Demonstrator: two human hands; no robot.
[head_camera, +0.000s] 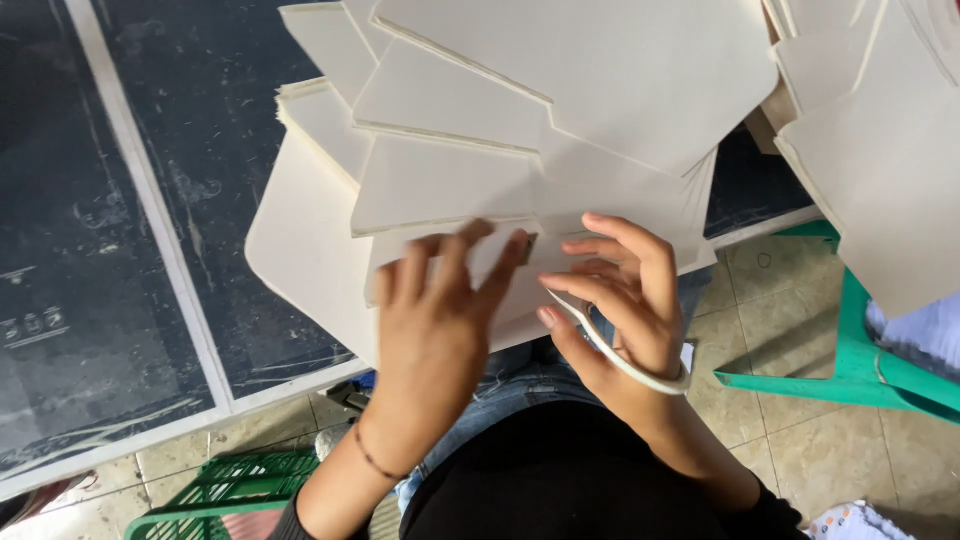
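The left hand (432, 310) lies flat with fingers spread and slightly blurred, palm down on the nearest cream card sheet (440, 185) of a fanned stack; it pinches nothing, only presses on the sheet's lower edge. The right hand (620, 300) is curled, its fingers (640, 245) bent over the same lower edge of the sheets, touching them just beside the left fingertips. A thin pale strip (625, 362) runs in a curve from between the right thumb and forefinger across the palm to the wrist; the fingers are loosely closed about it.

The fanned sheets overlap one another and rest on a larger rounded cream board (300, 250), which lies on a dark blue table top (150, 200) with pale lines, its edge overhanging towards the person. More cream sheets (880, 150) hang in the upper right, partly covering a green plastic chair (860, 350). Below, a green plastic crate (240, 485) stands on the tiled floor (800, 440), next to the person's jeans and black top.
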